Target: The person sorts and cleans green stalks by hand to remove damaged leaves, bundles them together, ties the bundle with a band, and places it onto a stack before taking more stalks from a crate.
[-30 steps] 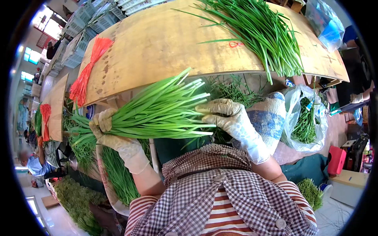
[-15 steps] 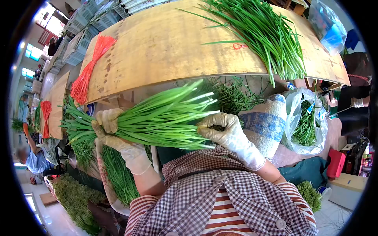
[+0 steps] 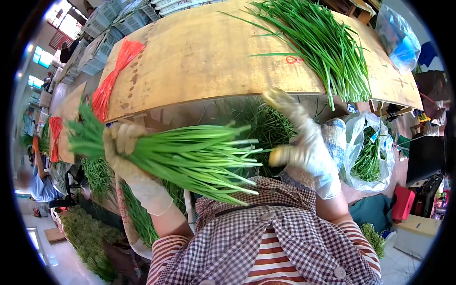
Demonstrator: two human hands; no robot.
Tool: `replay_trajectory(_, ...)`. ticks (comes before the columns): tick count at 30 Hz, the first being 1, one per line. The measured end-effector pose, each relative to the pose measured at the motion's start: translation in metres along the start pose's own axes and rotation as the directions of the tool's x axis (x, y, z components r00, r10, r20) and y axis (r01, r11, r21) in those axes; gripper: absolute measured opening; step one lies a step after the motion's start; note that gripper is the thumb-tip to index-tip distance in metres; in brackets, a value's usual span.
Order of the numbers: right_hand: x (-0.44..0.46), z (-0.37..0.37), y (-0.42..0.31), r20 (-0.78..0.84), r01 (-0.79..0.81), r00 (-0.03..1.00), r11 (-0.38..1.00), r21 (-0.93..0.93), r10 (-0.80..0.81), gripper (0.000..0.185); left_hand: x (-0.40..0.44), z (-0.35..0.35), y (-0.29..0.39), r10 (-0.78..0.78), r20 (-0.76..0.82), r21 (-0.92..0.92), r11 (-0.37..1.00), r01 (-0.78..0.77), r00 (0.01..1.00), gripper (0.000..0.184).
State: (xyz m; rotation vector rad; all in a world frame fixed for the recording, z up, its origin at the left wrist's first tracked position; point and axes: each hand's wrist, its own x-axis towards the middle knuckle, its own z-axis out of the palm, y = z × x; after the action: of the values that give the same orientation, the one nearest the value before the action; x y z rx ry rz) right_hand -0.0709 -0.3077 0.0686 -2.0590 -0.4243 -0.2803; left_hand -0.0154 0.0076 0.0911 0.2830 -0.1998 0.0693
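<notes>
A bunch of long green stalks with pale ends (image 3: pixel 199 159) is gripped by my gloved left hand (image 3: pixel 126 145) near its leafy end, which is blurred. The pale ends point right, towards my gloved right hand (image 3: pixel 301 140). That hand is apart from the bunch, its thumb and fingers spread wide and partly blurred. Beyond both hands is the wooden table (image 3: pixel 199 57). A larger pile of green stalks (image 3: pixel 327 47) lies on its right part, beside a small red loop (image 3: pixel 293 60). Red ties (image 3: pixel 115 78) hang over its left edge.
Loose stalks (image 3: pixel 261 118) lie below the table edge. A clear bag of greens (image 3: pixel 368 152) stands at right, near a red box (image 3: pixel 403 203). More stalks fill a container (image 3: pixel 141 218) at lower left. A person in blue (image 3: pixel 42 185) is at far left.
My right hand has moved up and away from the pale ends, and its fingers have spread. My left hand still holds the bunch, whose pale ends now hang lower and fan out.
</notes>
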Motion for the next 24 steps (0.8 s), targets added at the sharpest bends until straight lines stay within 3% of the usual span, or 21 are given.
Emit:
replay_trajectory(1,0.011,0.003,-0.01,0.152,0.175,0.972,0.984,0.043,-0.179,0.126,0.006,0.02,-0.011,0.054,-0.112,0.139,0.99,-0.038,0.992,0.025)
replay_trajectory(2,0.021,0.013,-0.023,0.302,0.181,0.928,0.972,0.151,-0.22,0.138,0.015,0.036,-0.017,0.125,-0.212,0.276,0.959,-0.063,0.969,0.025)
replay_trajectory(3,0.03,0.025,-0.035,0.445,0.106,0.873,0.968,0.228,-0.201,0.139,0.029,0.048,-0.019,0.164,-0.202,0.392,0.917,-0.074,0.966,0.02)
replay_trajectory(4,0.036,0.041,-0.043,0.417,0.099,0.889,0.969,0.226,-0.188,0.124,0.046,0.056,-0.021,0.204,-0.188,0.503,0.86,-0.084,0.961,0.016)
replay_trajectory(6,0.062,0.066,-0.05,0.384,-0.294,0.903,0.929,0.224,0.193,0.099,0.099,0.063,-0.016,0.189,-0.231,0.571,0.821,-0.024,0.955,0.011)
replay_trajectory(7,0.079,0.07,-0.042,0.356,-0.317,0.911,0.904,0.287,0.206,0.089,0.132,0.051,-0.012,0.277,-0.048,0.807,0.577,-0.127,0.96,0.013)
replay_trajectory(9,0.121,0.06,-0.036,0.393,-0.443,0.871,0.815,0.374,0.294,0.076,0.176,0.039,-0.014,0.179,0.163,0.907,0.36,-0.219,0.97,0.025)
replay_trajectory(10,0.138,0.045,-0.035,0.456,-0.545,0.814,0.744,0.387,0.36,0.073,0.186,0.043,-0.02,0.054,0.187,0.873,0.449,-0.191,0.981,0.033)
replay_trajectory(12,0.164,0.047,0.024,0.312,-0.49,0.863,0.808,0.327,0.398,0.07,0.205,0.041,-0.03,0.112,-0.221,0.893,0.422,0.155,0.969,0.053)
replay_trajectory(13,0.165,0.043,0.043,0.083,-0.373,0.921,0.924,-0.087,0.38,0.069,0.202,0.03,-0.025,0.178,-0.157,0.932,0.352,0.086,0.971,0.055)
replay_trajectory(14,0.165,0.035,0.055,-0.113,-0.274,0.961,0.82,-0.502,0.252,0.069,0.19,0.013,-0.016,0.236,-0.091,0.962,0.271,0.024,0.967,0.058)
replay_trajectory(16,0.154,0.017,0.048,-0.282,-0.258,0.956,0.68,-0.686,0.079,0.061,0.153,-0.015,-0.002,0.334,0.053,0.991,0.1,-0.091,0.941,0.064)
replay_trajectory(18,0.135,0.009,0.042,-0.293,-0.152,0.955,0.773,-0.615,-0.045,0.053,0.102,-0.009,-0.002,0.433,-0.036,0.935,0.332,-0.123,0.901,0.056)
replay_trajectory(20,0.112,0.021,0.016,-0.316,-0.175,0.948,0.885,-0.43,0.034,0.034,0.078,-0.058,0.015,0.423,0.041,0.971,0.197,-0.136,0.905,0.043)
replay_trajectory(22,0.089,0.042,0.005,-0.195,-0.147,0.978,0.899,-0.412,0.071,0.023,0.048,-0.09,0.008,0.478,-0.201,0.941,0.338,0.032,0.855,0.034)
replay_trajectory(24,0.08,0.068,-0.005,-0.174,0.002,0.981,0.906,-0.423,-0.084,0.022,0.025,-0.109,0.004,0.205,-0.321,0.885,0.413,0.215,0.925,0.034)
